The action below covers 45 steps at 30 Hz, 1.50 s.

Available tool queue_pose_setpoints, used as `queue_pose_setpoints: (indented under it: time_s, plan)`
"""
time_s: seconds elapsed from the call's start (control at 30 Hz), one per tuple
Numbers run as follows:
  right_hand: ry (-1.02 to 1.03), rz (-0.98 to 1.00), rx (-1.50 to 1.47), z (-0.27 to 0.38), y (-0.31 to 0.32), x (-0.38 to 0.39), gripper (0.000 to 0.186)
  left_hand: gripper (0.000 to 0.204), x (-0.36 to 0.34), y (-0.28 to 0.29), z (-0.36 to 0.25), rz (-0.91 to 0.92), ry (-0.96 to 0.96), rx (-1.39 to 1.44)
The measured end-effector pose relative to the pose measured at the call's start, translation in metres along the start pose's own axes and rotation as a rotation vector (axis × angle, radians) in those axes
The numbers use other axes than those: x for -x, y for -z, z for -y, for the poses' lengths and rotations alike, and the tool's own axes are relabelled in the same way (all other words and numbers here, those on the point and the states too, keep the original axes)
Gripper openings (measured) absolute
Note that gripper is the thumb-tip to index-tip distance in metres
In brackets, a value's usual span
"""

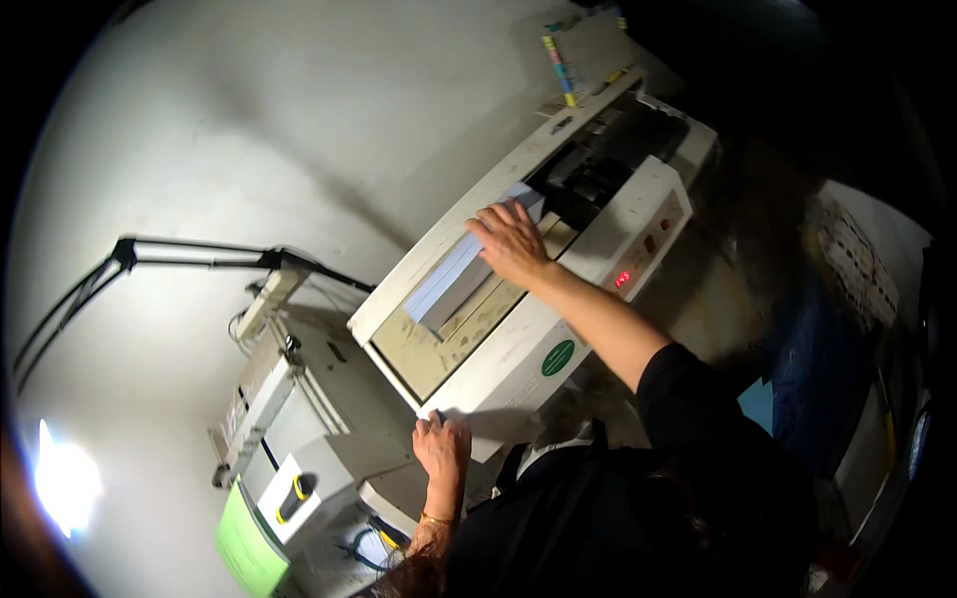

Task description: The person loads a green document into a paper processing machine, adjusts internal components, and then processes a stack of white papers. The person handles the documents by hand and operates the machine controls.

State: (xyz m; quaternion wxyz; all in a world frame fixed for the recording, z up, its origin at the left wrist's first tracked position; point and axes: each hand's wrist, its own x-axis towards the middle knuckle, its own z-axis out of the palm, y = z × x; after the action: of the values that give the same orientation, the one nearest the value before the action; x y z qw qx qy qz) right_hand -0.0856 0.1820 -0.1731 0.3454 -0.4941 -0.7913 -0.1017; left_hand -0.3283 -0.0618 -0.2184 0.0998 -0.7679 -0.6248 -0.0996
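A long off-white machine (603, 234) with a recessed, stained bed runs diagonally across the middle. In that bed lies a pale blue-white block of paper (449, 284), long and narrow. My right hand (513, 247) reaches over the machine's front panel and grips the block near its far end, fingers bent over its top. At the machine's near left corner, my left hand (442, 448) is closed around a small dark knob (436, 416), mostly hidden by the fingers.
A black carriage (588, 184) sits beyond the paper block. Red digits (622, 279) glow on the front panel. At left stand another machine (319, 374), a black jointed lamp arm (189, 254), a yellow-black tool (295, 496) and a green sheet (247, 543). Dark blue material (822, 369) hangs at right.
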Motion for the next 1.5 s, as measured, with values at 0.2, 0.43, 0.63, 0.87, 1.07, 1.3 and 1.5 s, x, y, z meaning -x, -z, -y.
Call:
queue_pose_setpoints:
  time_s: [0.2, 0.43, 0.63, 0.87, 1.07, 1.3, 1.5]
  plan:
    - [-0.256, -0.127, -0.003, 0.008, 0.001, 0.002, 0.024, 0.028, -0.008, 0.007, 0.004, 0.136, -0.054, -0.031]
    - [-0.333, -0.102, -0.446, 0.024, -0.038, 0.038, 0.031, 0.025, -0.008, 0.006, -0.005, 0.293, -0.111, -0.079]
    - [-0.264, 0.129, -0.394, 0.037, -0.032, 0.062, 0.043, 0.041, -0.011, 0.0, -0.009, 0.301, -0.171, -0.105]
    - [-0.297, 0.098, -0.552, 0.018, -0.025, 0.061, 0.042, 0.04, -0.04, -0.031, -0.061, 0.33, -0.451, 0.057]
    - [-0.373, 0.059, -0.826, 0.002, 0.006, 0.1, 0.036, 0.04, -0.033, -0.055, -0.129, 0.526, -0.57, 0.186]
    - [-1.019, -0.336, -0.961, -0.084, 0.129, 0.347, 0.027, 0.044, -0.002, -0.095, -0.229, 0.856, -0.679, 0.32]
    - [-2.03, -0.18, -0.058, -0.107, 0.132, 0.683, 0.023, 0.048, 0.047, -0.156, -0.311, 1.113, -0.587, 0.321]
